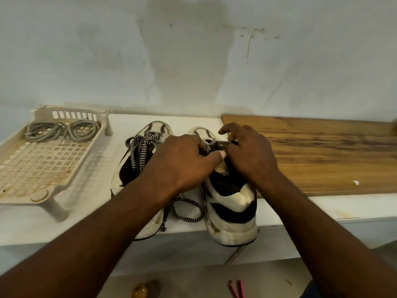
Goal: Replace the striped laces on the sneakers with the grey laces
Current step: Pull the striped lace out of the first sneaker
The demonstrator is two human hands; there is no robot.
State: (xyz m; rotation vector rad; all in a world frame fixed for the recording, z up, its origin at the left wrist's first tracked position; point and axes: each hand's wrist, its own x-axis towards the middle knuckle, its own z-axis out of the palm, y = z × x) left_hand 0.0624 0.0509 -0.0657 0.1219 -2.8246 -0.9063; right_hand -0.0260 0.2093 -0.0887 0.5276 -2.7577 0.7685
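Right hand (249, 151): fingers curled, pinching the blurred dark lacing area of the right sneaker (231, 201).
Left hand (184, 162): thumb against the same shoe's tongue; fingers hidden, grip cannot be told.
Striped laces (139, 147): threaded in the left sneaker (129, 166); a loose loop lies between the heels.
Grey laces (60, 130): coiled in the tray (71, 175), far left.
Wooden board (322, 155): right.

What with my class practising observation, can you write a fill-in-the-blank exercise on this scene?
1. The laces coiled in the tray are ____.
2. The sneaker by the tray is threaded with a ____ lace.
3. The left hand and right hand both work on the other sneaker, beside the ____ board.
Missing words: grey; striped; wooden.
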